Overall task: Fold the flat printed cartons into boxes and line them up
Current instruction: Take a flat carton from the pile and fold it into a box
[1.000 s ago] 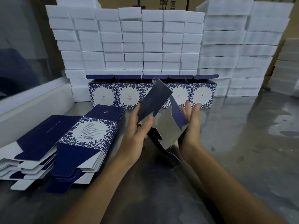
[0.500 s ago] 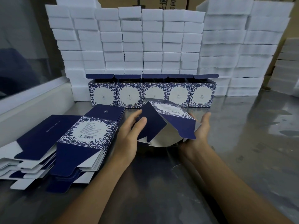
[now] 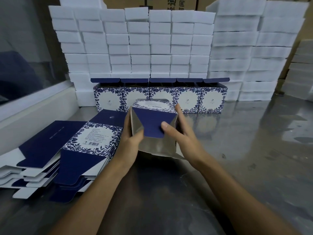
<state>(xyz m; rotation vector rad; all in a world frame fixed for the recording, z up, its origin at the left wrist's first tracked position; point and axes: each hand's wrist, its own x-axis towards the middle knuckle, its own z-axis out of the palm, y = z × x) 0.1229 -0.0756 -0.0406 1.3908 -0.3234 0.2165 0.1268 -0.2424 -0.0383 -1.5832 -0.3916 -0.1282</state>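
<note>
My left hand (image 3: 130, 141) gripped the carton's (image 3: 153, 129) left wall while my right hand (image 3: 182, 134) pressed a thumb on its navy flap (fingers curled round the right side). The carton lay between them just above the tabletop (image 3: 245, 158), open end toward me, long axis running away. Beyond stood five folded boxes (image 3: 159, 97) in line.

White foam blocks (image 3: 152, 43) stacked in columns across the upper frame; brown cardboard cartons (image 3: 169, 3) behind them — printed characters partly visible; grey reflective tabletop (image 3: 245, 150) below; white ledge (image 3: 33, 106) at left.
</note>
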